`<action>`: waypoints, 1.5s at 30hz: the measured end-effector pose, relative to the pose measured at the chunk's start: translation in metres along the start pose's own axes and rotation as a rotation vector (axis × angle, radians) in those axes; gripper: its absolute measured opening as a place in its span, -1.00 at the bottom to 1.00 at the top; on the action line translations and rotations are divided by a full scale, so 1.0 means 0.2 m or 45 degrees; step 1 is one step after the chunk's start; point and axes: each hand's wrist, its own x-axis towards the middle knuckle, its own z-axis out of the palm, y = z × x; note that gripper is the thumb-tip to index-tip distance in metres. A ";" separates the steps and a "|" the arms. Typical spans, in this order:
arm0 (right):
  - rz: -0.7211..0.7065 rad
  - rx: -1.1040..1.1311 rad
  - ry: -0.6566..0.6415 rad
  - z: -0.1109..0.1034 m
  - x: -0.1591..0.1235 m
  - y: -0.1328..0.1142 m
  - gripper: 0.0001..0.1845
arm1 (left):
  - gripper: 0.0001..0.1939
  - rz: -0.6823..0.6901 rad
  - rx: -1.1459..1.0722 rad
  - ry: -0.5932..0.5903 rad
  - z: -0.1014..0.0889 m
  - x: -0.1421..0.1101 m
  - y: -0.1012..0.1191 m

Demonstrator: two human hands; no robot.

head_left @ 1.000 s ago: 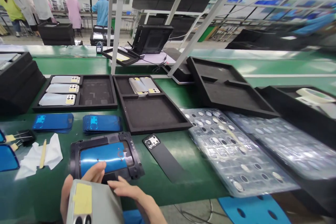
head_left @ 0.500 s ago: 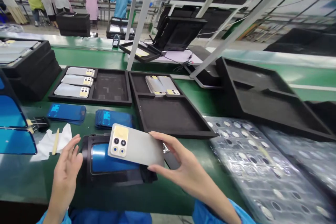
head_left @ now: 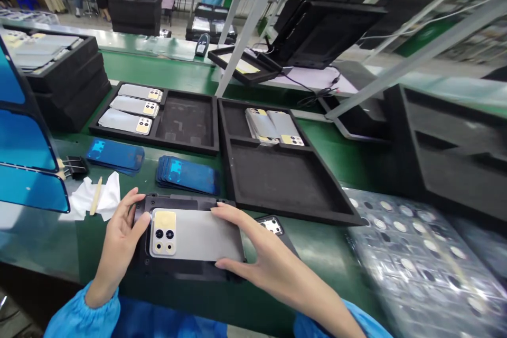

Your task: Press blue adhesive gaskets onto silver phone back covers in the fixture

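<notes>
A silver phone back cover with a gold camera block lies flat in a black fixture near the front edge of the green table. My right hand pinches the cover's right end between thumb and fingers. My left hand rests at the cover's left end, thumb against its edge, fingers over the fixture's corner. Both wrists show blue sleeves.
Behind the fixture lie two stacks of blue films, a white wipe with a wooden stick, and black foam trays holding silver covers. A clear blister tray of small lenses sits right. People stand at far benches.
The cover, held tilted in my right hand above the fixture, has come down flat into it. My left hand moved in from the side to the cover's left end.
</notes>
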 end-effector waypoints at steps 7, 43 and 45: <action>0.060 0.012 -0.029 0.02 0.01 -0.02 -0.25 | -0.46 -0.027 0.020 -0.056 -0.01 -0.01 -0.02; 0.153 0.133 -0.011 0.06 0.04 -0.02 -0.16 | -0.54 0.076 0.107 -0.077 -0.06 0.01 -0.11; 0.135 0.136 0.001 0.07 0.04 -0.02 -0.17 | -0.53 0.076 0.134 -0.089 -0.05 0.00 -0.09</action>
